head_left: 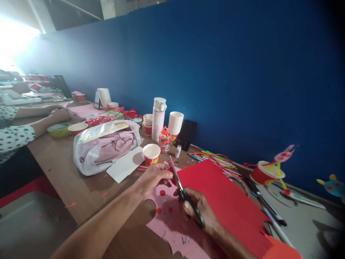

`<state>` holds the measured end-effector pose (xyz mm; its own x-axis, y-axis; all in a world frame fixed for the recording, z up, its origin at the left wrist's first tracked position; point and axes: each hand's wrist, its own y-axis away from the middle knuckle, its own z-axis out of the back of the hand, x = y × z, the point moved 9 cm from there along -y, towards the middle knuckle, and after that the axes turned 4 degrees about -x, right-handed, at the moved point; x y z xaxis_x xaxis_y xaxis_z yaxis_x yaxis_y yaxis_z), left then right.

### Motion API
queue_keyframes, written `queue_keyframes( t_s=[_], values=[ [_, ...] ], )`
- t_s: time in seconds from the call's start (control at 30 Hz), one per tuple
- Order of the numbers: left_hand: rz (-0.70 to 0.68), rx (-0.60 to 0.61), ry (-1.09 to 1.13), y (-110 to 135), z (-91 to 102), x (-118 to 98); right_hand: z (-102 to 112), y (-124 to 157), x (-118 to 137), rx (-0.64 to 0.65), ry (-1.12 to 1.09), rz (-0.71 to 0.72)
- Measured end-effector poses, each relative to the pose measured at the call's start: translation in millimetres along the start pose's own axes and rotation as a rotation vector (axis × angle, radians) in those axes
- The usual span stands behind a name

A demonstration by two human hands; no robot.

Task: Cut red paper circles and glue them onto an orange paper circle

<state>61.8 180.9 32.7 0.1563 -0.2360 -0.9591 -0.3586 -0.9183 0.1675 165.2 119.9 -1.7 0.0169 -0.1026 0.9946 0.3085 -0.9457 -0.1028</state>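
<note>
My right hand (195, 208) grips a pair of black-handled scissors (185, 198), its blades pointing up and away. Between the fingers of my left hand (155, 178) is a small piece of red paper (171, 173), right beside the blades. Whether the blades touch it I cannot tell. Below both hands lies pink paper (178, 230) with cut-out edges and several small red dots (162, 193) on it. A large red sheet (215, 194) spreads out to the right, partly under my right forearm.
Behind stand a red-and-white paper cup (151, 153), a white bottle (158, 120), stacked cups (175, 124) and a dark phone (188, 135). Coloured sticks (215, 162) lie near the blue wall. A plastic bag (107, 145) sits at left. Another person's arms (40, 122) rest farther left.
</note>
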Motion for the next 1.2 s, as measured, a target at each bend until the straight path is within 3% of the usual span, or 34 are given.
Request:
queue_keyframes(
  t_s=[0.73,0.93,1.2],
  values=[
    [0.011,-0.009,-0.059,-2,1.7,3,2,0,-2,-0.066,0.063,-0.087],
    [-0.037,0.019,-0.033,1,-4.7,1,5,0,2,-0.089,0.043,-0.067],
    [-0.121,-0.053,-0.051,4,-4.5,-5,5,0,8,-0.098,0.057,-0.037]
  ],
)
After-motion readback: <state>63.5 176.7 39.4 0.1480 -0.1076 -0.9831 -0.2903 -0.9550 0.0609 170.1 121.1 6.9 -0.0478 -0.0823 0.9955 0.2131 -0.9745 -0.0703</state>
